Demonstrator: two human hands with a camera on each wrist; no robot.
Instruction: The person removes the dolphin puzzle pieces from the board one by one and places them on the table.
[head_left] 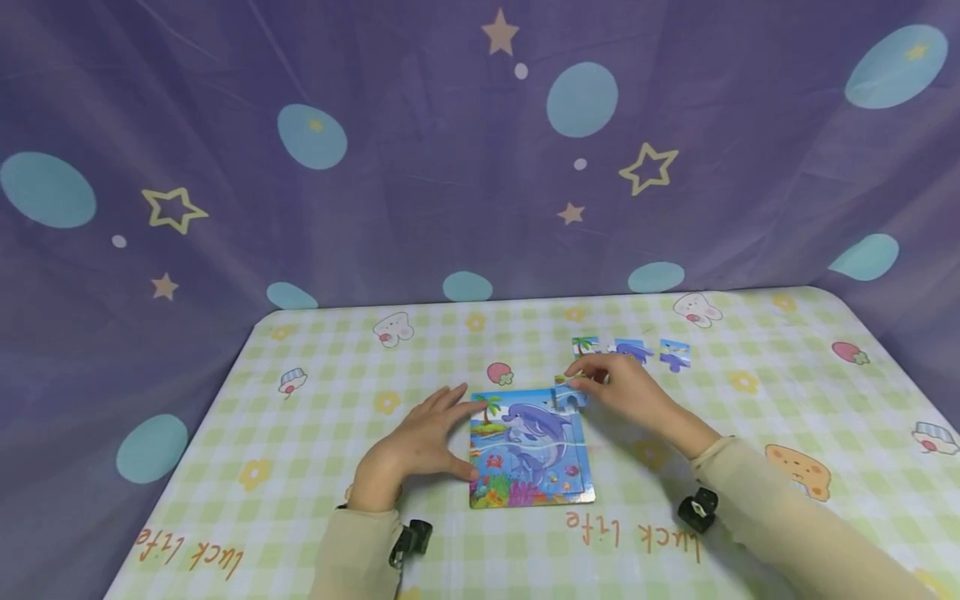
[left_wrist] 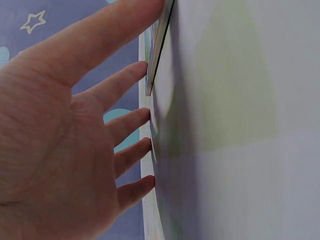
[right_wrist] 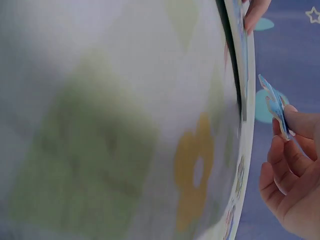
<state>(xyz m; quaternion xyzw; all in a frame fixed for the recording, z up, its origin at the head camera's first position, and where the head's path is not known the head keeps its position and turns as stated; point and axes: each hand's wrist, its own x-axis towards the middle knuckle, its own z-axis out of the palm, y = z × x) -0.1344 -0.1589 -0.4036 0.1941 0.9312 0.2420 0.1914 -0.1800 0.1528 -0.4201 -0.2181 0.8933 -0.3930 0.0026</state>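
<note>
A dolphin jigsaw puzzle board lies flat on the table, with a palm tree, dolphins and coral printed on it. Between thumb and fingers, my right hand pinches a blue puzzle piece over the board's upper right corner. The right wrist view shows that puzzle piece tilted and raised off the board. My left hand has its fingers spread at the board's left edge. In the left wrist view, the left hand's thumb and index finger touch the board's edge, and the other fingertips reach the tabletop.
Behind the right hand lie several loose pieces: a palm tree piece, a dolphin piece and a blue-and-purple piece. A checked cloth covers the table. A purple curtain hangs behind its far edge.
</note>
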